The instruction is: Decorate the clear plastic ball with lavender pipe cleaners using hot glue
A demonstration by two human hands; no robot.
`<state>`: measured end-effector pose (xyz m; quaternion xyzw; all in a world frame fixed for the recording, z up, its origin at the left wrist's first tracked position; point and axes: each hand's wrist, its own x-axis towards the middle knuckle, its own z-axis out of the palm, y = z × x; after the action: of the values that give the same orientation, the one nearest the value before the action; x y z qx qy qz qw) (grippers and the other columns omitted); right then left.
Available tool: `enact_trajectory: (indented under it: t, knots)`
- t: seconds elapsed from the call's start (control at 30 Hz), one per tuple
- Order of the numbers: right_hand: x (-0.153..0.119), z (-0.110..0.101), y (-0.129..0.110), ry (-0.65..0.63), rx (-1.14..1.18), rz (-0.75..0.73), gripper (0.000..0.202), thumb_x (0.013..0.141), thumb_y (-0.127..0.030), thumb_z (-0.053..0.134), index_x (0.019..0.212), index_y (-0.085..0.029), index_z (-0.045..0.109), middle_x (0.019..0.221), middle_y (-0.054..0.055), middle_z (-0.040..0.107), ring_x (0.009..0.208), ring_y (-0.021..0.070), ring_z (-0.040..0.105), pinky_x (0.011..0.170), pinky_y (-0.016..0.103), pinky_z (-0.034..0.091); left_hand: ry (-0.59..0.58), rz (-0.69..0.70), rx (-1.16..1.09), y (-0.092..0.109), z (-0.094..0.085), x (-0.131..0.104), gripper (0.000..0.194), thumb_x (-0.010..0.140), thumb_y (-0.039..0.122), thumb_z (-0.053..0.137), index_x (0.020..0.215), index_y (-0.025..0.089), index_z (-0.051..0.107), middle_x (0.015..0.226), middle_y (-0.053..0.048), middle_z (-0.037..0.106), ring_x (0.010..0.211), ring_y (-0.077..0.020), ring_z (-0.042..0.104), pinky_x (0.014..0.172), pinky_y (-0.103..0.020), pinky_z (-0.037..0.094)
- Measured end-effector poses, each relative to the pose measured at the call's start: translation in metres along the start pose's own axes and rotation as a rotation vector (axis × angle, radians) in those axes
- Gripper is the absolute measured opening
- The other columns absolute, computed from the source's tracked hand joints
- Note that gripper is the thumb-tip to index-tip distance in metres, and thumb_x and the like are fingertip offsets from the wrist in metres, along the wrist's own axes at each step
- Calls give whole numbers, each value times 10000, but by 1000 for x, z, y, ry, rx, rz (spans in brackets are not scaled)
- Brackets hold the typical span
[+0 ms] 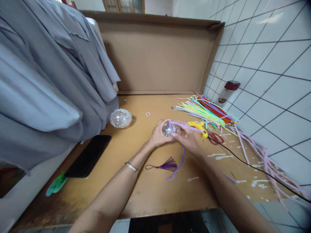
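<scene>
A clear ball with coloured specks [166, 130] is held between both my hands above the table. My left hand [157, 133] wraps its left side, and my right hand [188, 139] grips its right side with the thumb at the front. A purple pipe cleaner [187, 126] runs over the ball, one length stretching out to the right. Another purple length [182, 161] hangs down below my right hand onto the table. Close by lies a dark purple tassel [167, 164] with a loop. A second clear speckled ball [120, 118] rests to the left.
Right of my hands lie a yellow glue gun [198, 125] with a black cord, red-handled scissors [216, 138] and a pile of coloured pipe cleaners [206, 110]. A jar [225, 92] stands by the tiles. On the left are a black phone [88, 157] and grey cloth [53, 74]. Cardboard [157, 55] stands behind.
</scene>
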<state>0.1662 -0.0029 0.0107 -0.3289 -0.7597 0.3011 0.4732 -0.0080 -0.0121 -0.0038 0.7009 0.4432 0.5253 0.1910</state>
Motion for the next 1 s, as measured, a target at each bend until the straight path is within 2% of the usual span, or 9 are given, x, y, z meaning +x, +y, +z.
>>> enact_trajectory:
  t: [0.17, 0.33, 0.4, 0.53, 0.67, 0.73, 0.87, 1.0]
  knots:
    - [1, 6, 5, 82, -23, 17, 414, 763, -298, 674, 1172, -238, 675, 1229, 86, 603, 1195, 245, 548, 1031, 422, 461, -34, -7, 24, -2, -2, 1, 743, 561, 288, 842, 1240, 225, 546, 1240, -100, 604, 1160, -292, 599, 1040, -457, 476]
    - [0, 6, 5, 92, -24, 17, 398, 756, -288, 679, 1151, -238, 682, 1192, 89, 628, 1153, 246, 569, 999, 424, 478, -139, 55, 41, -9, -7, 4, 964, 471, 454, 919, 1304, 223, 494, 1306, -134, 556, 1217, -319, 563, 1065, -476, 462]
    - [0, 6, 3, 84, 6, 18, 401, 761, -298, 683, 1158, -248, 679, 1192, 80, 629, 1153, 239, 570, 1002, 412, 478, -148, 78, 60, -9, -8, 3, 979, 467, 470, 919, 1305, 207, 488, 1309, -143, 552, 1223, -322, 558, 1071, -480, 461]
    - [2, -5, 3, 79, 57, -7, 331, 813, -314, 629, 1130, -238, 688, 1115, 67, 673, 1072, 217, 616, 970, 388, 493, -24, 44, 79, -4, -2, -2, 797, 562, 402, 871, 1250, 210, 516, 1251, -124, 589, 1181, -306, 590, 1048, -493, 483]
    - [3, -28, 4, 377, -78, 45, 261, 870, -360, 552, 1007, -198, 703, 970, 75, 702, 903, 207, 642, 839, 364, 521, 84, -50, 4, -6, 1, -4, 752, 548, 354, 867, 1210, 266, 519, 1243, -92, 605, 1154, -305, 617, 1034, -542, 488]
    - [2, -39, 4, 447, -188, 54, 260, 888, -372, 523, 919, -187, 704, 873, 71, 695, 817, 203, 627, 774, 350, 510, 121, -113, -37, -10, -1, -3, 738, 560, 344, 852, 1209, 262, 510, 1243, -93, 612, 1165, -304, 613, 1056, -548, 468]
    - [-1, -45, 5, 398, -264, 39, 263, 895, -366, 510, 813, -186, 684, 781, 57, 677, 726, 188, 593, 684, 316, 469, 164, -220, -81, -14, -4, 0, 759, 556, 360, 846, 1219, 236, 498, 1235, -102, 625, 1176, -302, 607, 1069, -524, 458]
    - [-1, -40, 0, 310, -185, 16, 246, 888, -363, 540, 775, -191, 674, 764, 43, 678, 726, 180, 604, 689, 304, 467, 175, -245, -110, -15, -3, 0, 790, 529, 353, 862, 1221, 228, 501, 1233, -101, 623, 1176, -304, 609, 1071, -504, 461]
